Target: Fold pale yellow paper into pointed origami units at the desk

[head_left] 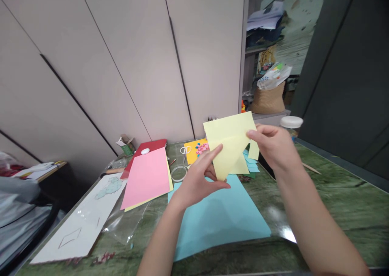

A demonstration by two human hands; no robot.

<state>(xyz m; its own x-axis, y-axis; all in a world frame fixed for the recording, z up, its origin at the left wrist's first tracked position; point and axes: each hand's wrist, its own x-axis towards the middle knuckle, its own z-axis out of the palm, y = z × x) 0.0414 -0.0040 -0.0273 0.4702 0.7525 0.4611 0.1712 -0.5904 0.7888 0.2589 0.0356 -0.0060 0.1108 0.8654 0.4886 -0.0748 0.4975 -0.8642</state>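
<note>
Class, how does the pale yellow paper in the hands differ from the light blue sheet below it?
The pale yellow paper is raised between the left hand and right hand; the light blue sheet lies on the table. The yellow paper looks smaller than the blue sheet. Both show no drawing on their visible faces.

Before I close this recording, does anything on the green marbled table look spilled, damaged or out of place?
Nothing plainly spilled or damaged. The one untidy spot is a crumpled clear plastic sheet on the near side of the pink rectangular paper; it looks like stray wrapping.
</note>
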